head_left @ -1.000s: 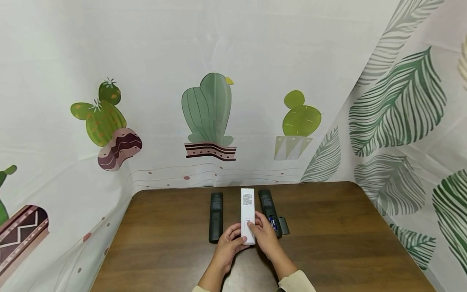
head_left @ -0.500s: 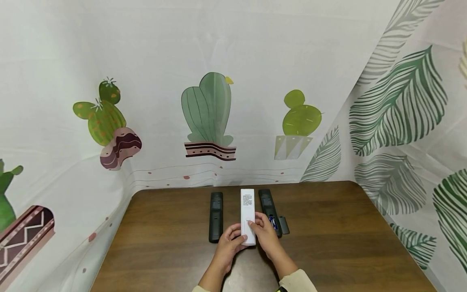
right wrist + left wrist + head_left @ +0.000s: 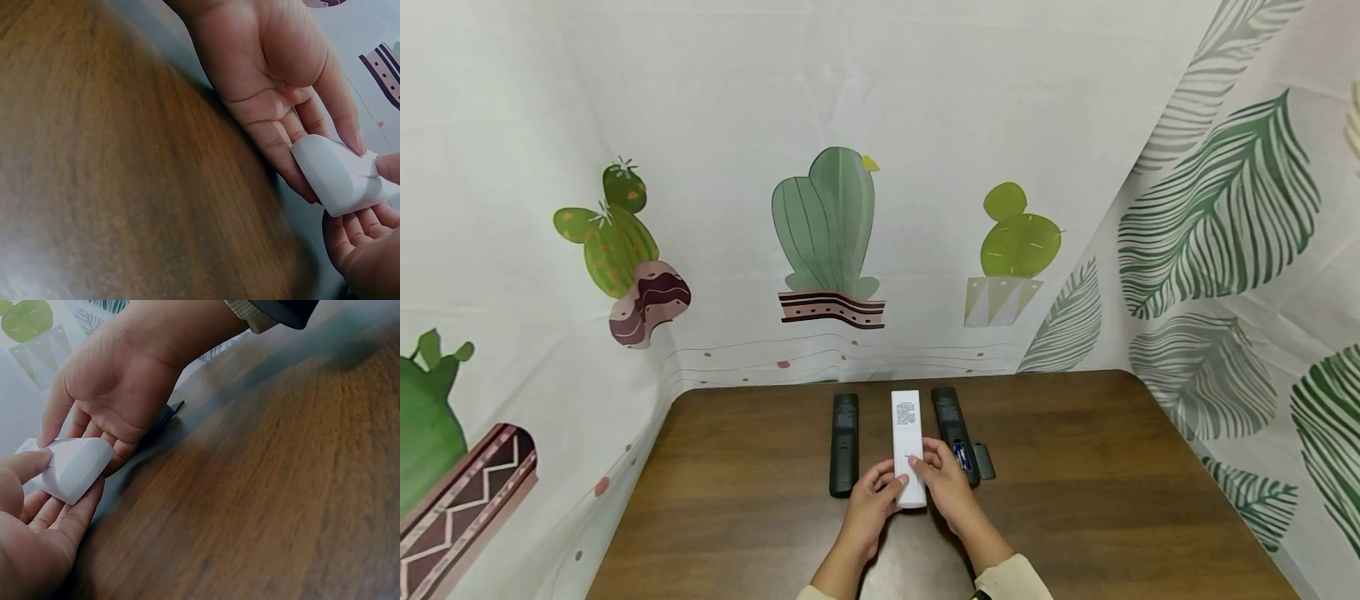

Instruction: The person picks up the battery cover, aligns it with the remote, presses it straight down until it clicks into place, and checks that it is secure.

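Note:
Both hands hold a white remote (image 3: pixel 906 433) with its labelled back up, over the middle of the table. My left hand (image 3: pixel 867 508) grips its lower left side, thumb on top and fingers beneath. From the right, my right hand (image 3: pixel 950 490) holds it with the thumb on the back near a small latch mark. In the left wrist view the white remote (image 3: pixel 78 465) shows its rounded end between both hands; the right wrist view shows the same end of the remote (image 3: pixel 331 175) with fingers under it.
A black remote (image 3: pixel 844 446) lies face down at the left. Another black remote (image 3: pixel 951 417), its battery bay uncovered with blue batteries (image 3: pixel 961 455) inside, lies at the right, beside a loose dark cover (image 3: pixel 984 461). A printed cloth (image 3: pixel 925 100) hangs behind the wooden table (image 3: pixel 737 467).
The white remote has shifted slightly toward me and its far end a little left. My left thumb has moved up along its back. Both hands keep hold of it.

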`<control>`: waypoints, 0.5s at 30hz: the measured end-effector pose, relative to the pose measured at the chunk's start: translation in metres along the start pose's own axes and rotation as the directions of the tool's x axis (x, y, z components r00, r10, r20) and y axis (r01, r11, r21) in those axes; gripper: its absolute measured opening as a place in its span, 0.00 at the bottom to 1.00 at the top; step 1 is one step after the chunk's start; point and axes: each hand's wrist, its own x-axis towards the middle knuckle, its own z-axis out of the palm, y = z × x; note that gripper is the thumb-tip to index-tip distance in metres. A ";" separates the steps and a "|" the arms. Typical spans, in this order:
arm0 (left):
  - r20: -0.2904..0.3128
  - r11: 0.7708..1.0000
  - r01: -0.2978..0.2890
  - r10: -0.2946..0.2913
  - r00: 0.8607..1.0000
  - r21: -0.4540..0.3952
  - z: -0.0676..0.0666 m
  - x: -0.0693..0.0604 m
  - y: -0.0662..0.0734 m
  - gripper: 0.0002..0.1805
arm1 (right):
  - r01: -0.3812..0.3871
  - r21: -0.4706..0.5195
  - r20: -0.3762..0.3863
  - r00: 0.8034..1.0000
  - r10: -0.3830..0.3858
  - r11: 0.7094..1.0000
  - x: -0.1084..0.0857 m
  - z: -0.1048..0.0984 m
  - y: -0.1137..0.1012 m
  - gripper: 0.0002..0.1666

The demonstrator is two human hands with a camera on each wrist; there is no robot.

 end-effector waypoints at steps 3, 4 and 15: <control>0.000 1.000 -0.001 0.001 1.000 0.003 0.000 0.000 0.000 0.28 | 0.008 -0.008 0.003 1.000 -0.008 1.000 -0.001 0.000 0.000 0.29; 0.000 1.000 -0.001 0.001 1.000 0.004 0.000 0.000 -0.001 0.28 | 0.006 -0.007 0.002 1.000 -0.006 1.000 0.000 0.000 0.000 0.29; 0.014 1.000 0.003 -0.003 1.000 -0.016 -0.001 0.000 -0.002 0.27 | 0.001 0.002 0.004 1.000 -0.001 1.000 -0.003 0.001 0.001 0.29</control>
